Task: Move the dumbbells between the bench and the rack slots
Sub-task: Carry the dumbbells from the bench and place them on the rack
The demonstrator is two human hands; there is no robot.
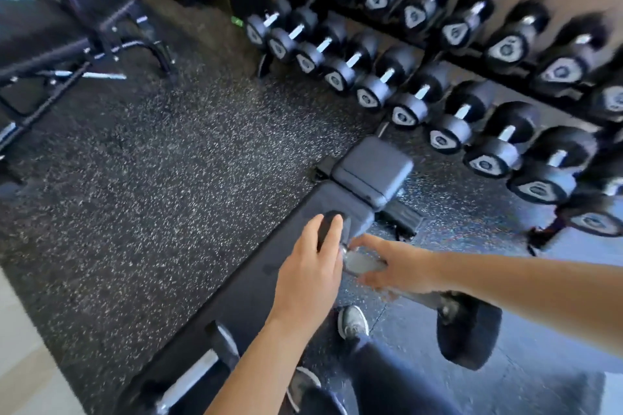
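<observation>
The right hand grips the dumbbell bar at the worktop. The left hand lies open on its end. Next, I think: lift to the rack.

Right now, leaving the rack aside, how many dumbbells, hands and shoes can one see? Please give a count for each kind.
Dumbbells: 2 (held dumbbell, second dumbbell on the bench)
Hands: 2 (left hand, right hand)
Shoes: 2 (far shoe, near shoe)
Total: 6
</observation>
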